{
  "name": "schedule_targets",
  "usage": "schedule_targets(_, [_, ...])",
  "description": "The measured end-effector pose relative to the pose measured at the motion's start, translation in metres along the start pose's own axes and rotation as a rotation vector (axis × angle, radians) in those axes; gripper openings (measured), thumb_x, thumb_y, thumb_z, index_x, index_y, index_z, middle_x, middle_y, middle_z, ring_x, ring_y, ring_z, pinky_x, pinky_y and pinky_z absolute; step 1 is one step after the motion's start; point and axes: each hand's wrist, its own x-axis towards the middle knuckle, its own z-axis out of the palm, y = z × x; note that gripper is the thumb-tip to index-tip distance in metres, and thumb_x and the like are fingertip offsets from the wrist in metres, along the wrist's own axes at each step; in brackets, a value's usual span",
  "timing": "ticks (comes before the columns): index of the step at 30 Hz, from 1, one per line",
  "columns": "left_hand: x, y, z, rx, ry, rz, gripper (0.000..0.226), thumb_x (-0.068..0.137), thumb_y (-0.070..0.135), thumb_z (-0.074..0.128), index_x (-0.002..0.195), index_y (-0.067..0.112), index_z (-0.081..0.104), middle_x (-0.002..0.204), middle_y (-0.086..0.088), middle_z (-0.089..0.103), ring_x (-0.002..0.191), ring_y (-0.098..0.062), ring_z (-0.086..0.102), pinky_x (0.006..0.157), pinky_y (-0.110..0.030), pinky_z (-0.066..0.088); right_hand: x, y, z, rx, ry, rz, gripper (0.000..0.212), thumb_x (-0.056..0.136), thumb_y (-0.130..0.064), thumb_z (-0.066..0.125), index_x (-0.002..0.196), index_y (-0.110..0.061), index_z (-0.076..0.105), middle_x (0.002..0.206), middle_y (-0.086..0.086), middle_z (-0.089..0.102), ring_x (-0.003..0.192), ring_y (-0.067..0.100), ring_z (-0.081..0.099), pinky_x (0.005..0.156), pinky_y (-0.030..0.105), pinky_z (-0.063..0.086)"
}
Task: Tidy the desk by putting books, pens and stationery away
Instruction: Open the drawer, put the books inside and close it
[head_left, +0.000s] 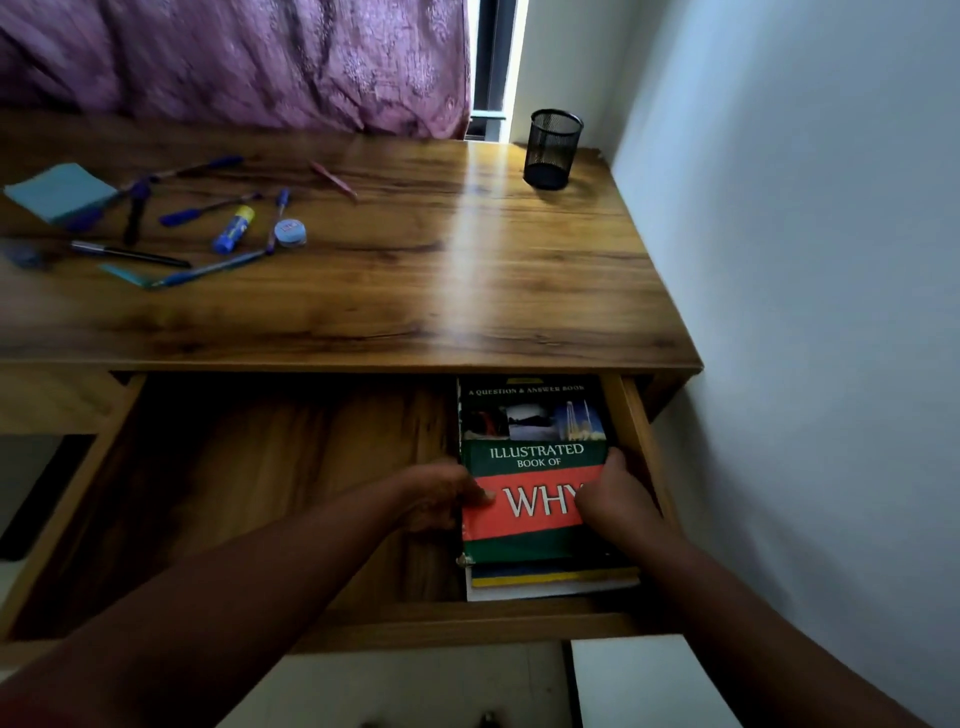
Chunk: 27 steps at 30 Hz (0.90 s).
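Wooden desk (467, 291) against a purple curtain (234, 57), white wall (805, 234) right, daylight through window gap (511, 67)

The wooden desk (467, 270) carries scattered pens (208, 208), a glue stick (232, 229), a blue notepad (60, 193) and a black mesh cup (554, 148) at its far right corner.

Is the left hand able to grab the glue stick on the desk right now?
Probably not yet. The left hand is down in the open drawer, busy with the book. The glue stick lies far off on the desk, though nothing blocks it.
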Motion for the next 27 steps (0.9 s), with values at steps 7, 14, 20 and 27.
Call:
schedule_targets(7, [0.005,0.013,-0.004,0.875,0.197,-0.042,0.054,0.077,0.052,0.065,0.117,0.017,0.054,0.102,-0.004,0.064,0.090,-0.021,0.063,0.085,-0.040,0.053,-0.010,0.012,0.006,-0.499,0.114,-0.217,0.019,0.092,-0.027,0.052,0.107,-0.015,0.054,0.110,0.009,0.061,0.093,0.024,0.062,0.073,0.031,0.045])
schedule_targets(14, [-0.078,0.008,0.001,1.430,0.502,0.325,0.060,0.084,0.072,0.041,0.112,0.022,0.055,0.107,-0.002,0.063,0.094,-0.019,0.059,0.076,-0.031,0.047,-0.042,0.010,-0.004,-0.612,0.131,-0.570,0.039,0.092,-0.055,0.039,0.114,-0.026,0.054,0.111,-0.003,0.061,0.096,0.013,0.059,0.079,0.027,0.047])
schedule_targets(20, [-0.156,-0.095,-0.033,1.407,0.579,0.443,0.096,0.074,0.085,0.011,0.144,0.025,0.038,0.152,0.004,0.033,0.142,-0.019,0.030,0.115,-0.023,0.005,-0.089,0.017,0.037,-0.537,-0.023,-0.756,0.080,0.081,-0.080,0.014,0.129,-0.029,0.053,0.128,-0.009,0.058,0.119,0.013,0.053,0.104,0.033,0.036])
schedule_targets(27, [-0.152,-0.129,-0.047,1.577,0.737,0.523,0.095,0.080,0.081,0.036,0.143,0.009,0.040,0.152,-0.010,0.035,0.141,-0.030,0.030,0.110,-0.047,0.020,-0.084,0.027,0.056,-0.698,0.045,-0.930,0.074,0.078,-0.081,0.034,0.121,-0.026,0.060,0.120,-0.003,0.066,0.113,0.025,0.061,0.101,0.044,0.035])
